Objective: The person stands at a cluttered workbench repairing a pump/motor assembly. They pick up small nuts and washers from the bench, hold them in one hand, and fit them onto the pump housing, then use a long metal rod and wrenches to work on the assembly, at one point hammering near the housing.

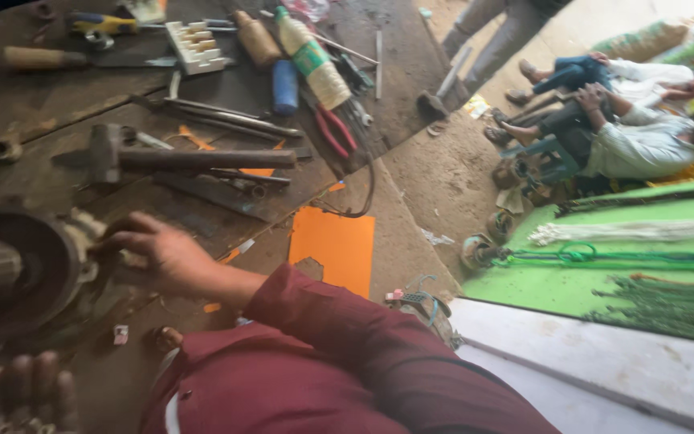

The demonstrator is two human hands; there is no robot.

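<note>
My right hand (158,255) reaches left from a maroon sleeve. Its fingertips touch the rim of a round dark metal motor housing (30,269) lying on the wooden workbench (34,96). The fingers are bent and slightly apart, and nothing is clasped in them. Pale fibrous stuff (83,225) sits at the housing's edge just above the fingers. My left hand (30,394) is at the bottom left corner, blurred, with its fingers curled over something dark that I cannot make out.
On the bench lie a hammer (170,158), red-handled pliers (335,130), a plastic bottle (311,60), a blue cylinder (285,86), metal rods and a white terminal block (194,46). An orange sheet (332,245) hangs off the edge. People sit on the ground at the right by a green mat (604,281).
</note>
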